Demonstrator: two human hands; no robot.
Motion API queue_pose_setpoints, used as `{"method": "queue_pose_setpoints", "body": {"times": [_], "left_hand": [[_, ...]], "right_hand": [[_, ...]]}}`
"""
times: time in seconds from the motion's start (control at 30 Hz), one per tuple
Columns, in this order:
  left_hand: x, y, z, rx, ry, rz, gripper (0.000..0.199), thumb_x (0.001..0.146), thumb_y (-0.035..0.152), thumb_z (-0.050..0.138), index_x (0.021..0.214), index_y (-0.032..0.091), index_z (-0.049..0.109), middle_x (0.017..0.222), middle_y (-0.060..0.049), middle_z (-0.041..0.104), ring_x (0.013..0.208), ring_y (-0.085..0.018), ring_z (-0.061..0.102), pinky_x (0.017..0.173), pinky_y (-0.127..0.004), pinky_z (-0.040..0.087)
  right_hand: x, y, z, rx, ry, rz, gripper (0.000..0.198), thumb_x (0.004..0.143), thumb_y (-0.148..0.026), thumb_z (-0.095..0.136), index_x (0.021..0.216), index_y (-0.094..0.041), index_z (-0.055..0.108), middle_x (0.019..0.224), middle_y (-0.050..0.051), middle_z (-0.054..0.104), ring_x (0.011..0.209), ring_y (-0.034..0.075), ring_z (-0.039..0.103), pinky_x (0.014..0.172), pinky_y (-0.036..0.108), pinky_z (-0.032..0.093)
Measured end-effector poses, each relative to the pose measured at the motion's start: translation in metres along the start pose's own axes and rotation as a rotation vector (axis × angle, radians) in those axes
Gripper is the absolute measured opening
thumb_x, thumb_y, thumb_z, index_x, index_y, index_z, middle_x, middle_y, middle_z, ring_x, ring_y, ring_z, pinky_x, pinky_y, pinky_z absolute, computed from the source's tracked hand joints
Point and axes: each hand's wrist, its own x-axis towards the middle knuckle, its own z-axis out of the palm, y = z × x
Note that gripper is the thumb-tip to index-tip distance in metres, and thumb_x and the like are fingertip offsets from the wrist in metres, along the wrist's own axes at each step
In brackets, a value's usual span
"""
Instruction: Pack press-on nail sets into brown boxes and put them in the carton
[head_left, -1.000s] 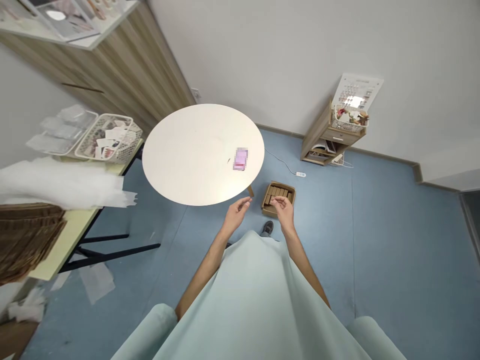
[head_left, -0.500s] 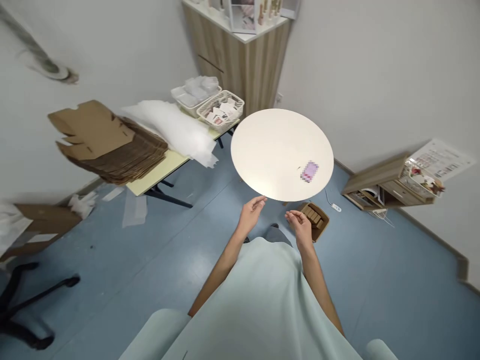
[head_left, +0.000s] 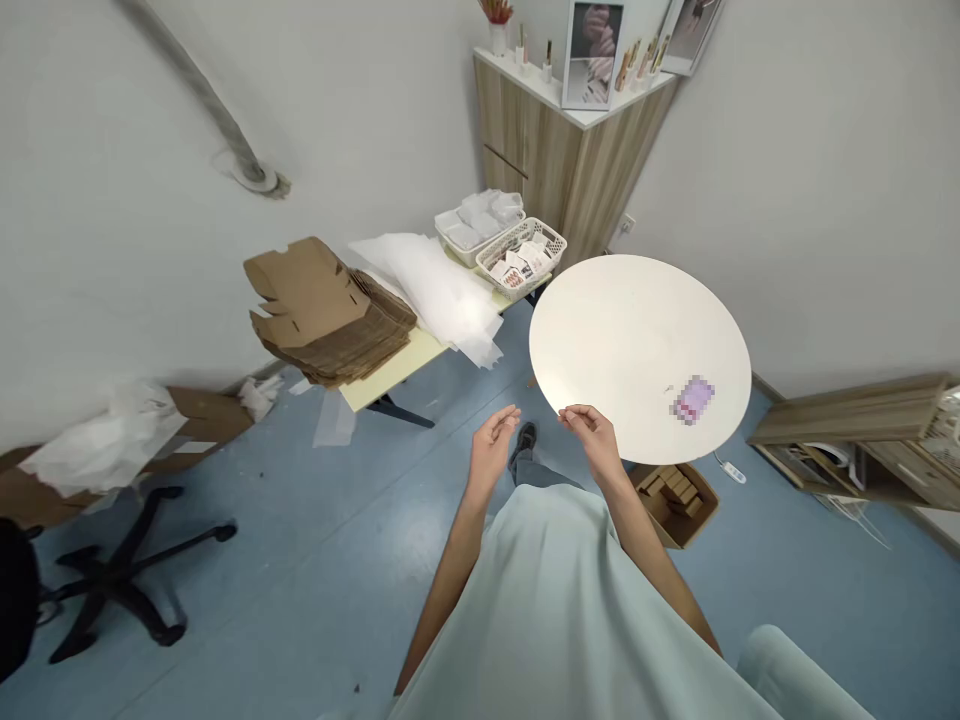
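Observation:
My left hand is held in the air over the floor, in front of the pale green apron. Its fingers are loosely curled and a little apart, with nothing visible in them. My right hand hovers by the near left edge of the round white table, its fingertips pinched together. Anything between them is too small to make out. On the table lies a blurred purple object, with a tiny thin item beside it.
A narrow yellow table at left bears flattened cardboard boxes, white foam sheeting and a white basket of cards. An open carton stands under the round table. A chair base, wooden cabinet and shelf unit stand around.
My view has turned left, so the tables and boxes sit farther right and lower. My right hand now overlaps the round table's edge; my left has come away from it, its fingers looser.

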Motion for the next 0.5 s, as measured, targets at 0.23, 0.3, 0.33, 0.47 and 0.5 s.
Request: {"method": "queue_pose_setpoints", "body": {"times": [0.23, 0.3, 0.33, 0.47, 0.5], "left_hand": [[0.101, 0.044, -0.026, 0.048, 0.058, 0.019, 0.052, 0.094, 0.058, 0.071, 0.128, 0.02, 0.075, 0.136, -0.017, 0.077, 0.126, -0.033, 0.074, 0.113, -0.051, 0.055], [0.13, 0.052, -0.027, 0.057, 0.065, 0.021, 0.052, 0.093, 0.058, 0.071, 0.127, 0.02, 0.075, 0.134, -0.017, 0.078, 0.124, -0.033, 0.074, 0.113, -0.052, 0.055], [0.144, 0.055, -0.026, 0.058, 0.065, 0.02, 0.052, 0.092, 0.058, 0.071, 0.127, 0.02, 0.075, 0.133, -0.017, 0.078, 0.124, -0.033, 0.075, 0.114, -0.052, 0.055], [0.19, 0.061, -0.025, 0.069, 0.04, -0.004, 0.052, 0.091, 0.059, 0.073, 0.125, 0.02, 0.075, 0.13, -0.016, 0.079, 0.123, -0.033, 0.075, 0.114, -0.051, 0.055], [0.201, 0.062, -0.025, 0.076, 0.031, -0.009, 0.051, 0.091, 0.058, 0.072, 0.125, 0.02, 0.075, 0.131, -0.016, 0.079, 0.122, -0.033, 0.075, 0.113, -0.051, 0.056]], "right_hand": [[0.096, -0.032, 0.056, 0.04, -0.025, -0.031, 0.042, 0.079, -0.06, 0.088, 0.097, -0.023, 0.078, 0.103, 0.008, 0.082, 0.105, 0.027, 0.077, 0.109, 0.048, 0.057], [0.12, -0.04, 0.065, 0.046, -0.038, -0.032, 0.041, 0.08, -0.06, 0.087, 0.097, -0.024, 0.078, 0.104, 0.008, 0.082, 0.105, 0.027, 0.077, 0.109, 0.048, 0.058], [0.131, -0.045, 0.069, 0.045, -0.043, -0.025, 0.041, 0.08, -0.059, 0.087, 0.097, -0.024, 0.078, 0.104, 0.008, 0.082, 0.106, 0.028, 0.077, 0.109, 0.048, 0.058], [0.163, -0.059, 0.074, 0.022, -0.04, 0.018, 0.039, 0.08, -0.058, 0.087, 0.098, -0.024, 0.078, 0.103, 0.008, 0.082, 0.107, 0.028, 0.077, 0.11, 0.049, 0.057], [0.169, -0.062, 0.074, 0.01, -0.034, 0.026, 0.039, 0.081, -0.057, 0.087, 0.098, -0.024, 0.078, 0.104, 0.008, 0.082, 0.106, 0.028, 0.077, 0.11, 0.049, 0.057]]}}
